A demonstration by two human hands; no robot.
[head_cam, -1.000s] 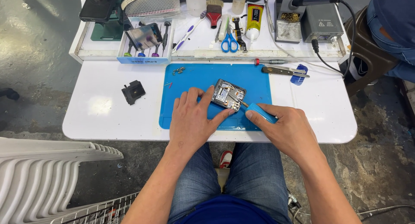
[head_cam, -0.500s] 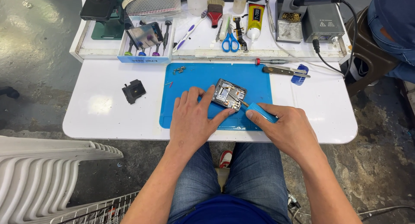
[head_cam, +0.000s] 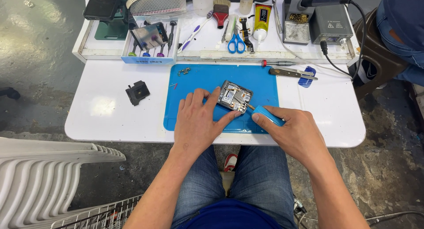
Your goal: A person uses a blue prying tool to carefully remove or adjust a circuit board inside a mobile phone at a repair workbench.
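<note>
Fingers (head_cam: 207, 101) steady opened phone (head_cam: 235, 97) (circuitry exposed, tilted).

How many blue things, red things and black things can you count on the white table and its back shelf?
Blue: 3 – work mat, tool handle in the right hand, scissors
Red: 1 – brush
Black: 2 – small bracket part, soldering station
Total: 6
The left hand steadies the opened device.
</note>
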